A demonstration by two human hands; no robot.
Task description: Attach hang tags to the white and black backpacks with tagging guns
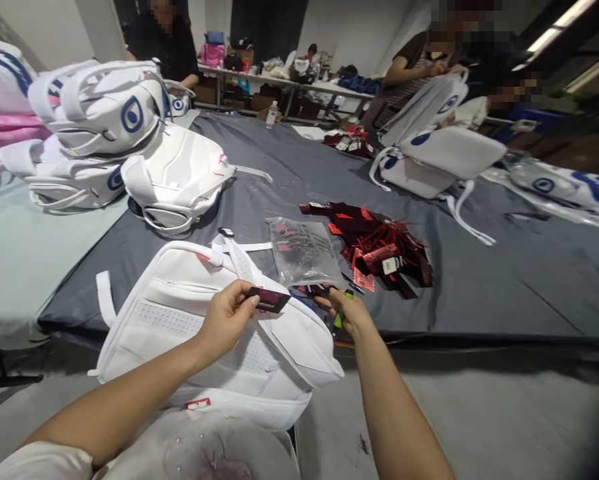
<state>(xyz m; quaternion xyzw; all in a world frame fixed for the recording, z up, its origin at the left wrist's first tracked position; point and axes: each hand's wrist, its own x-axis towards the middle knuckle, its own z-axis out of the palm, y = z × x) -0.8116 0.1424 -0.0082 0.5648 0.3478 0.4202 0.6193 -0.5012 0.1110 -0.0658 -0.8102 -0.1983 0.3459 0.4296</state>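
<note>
A white backpack [179, 333] lies tilted on the near table edge, straps facing up. Over its shoulder strap, my left hand [229, 313] is closed, pinching a dark hang tag [269, 301] with pinkish print between thumb and fingers. My right hand [346, 308] is closed around a lime-green and black tool [338, 321] beside the backpack's right side; the tool's kind cannot be made out. A clear plastic bag [304, 250] lies just beyond both hands. Close to my right fingers are small dark pieces, partly hidden.
A heap of dark red hang tags [379, 247] lies right of the plastic bag. More white backpacks [174, 173] are stacked at left. Other people work across the table, one handling a white backpack [429, 110] at right. A water bottle [272, 115] stands at the far edge.
</note>
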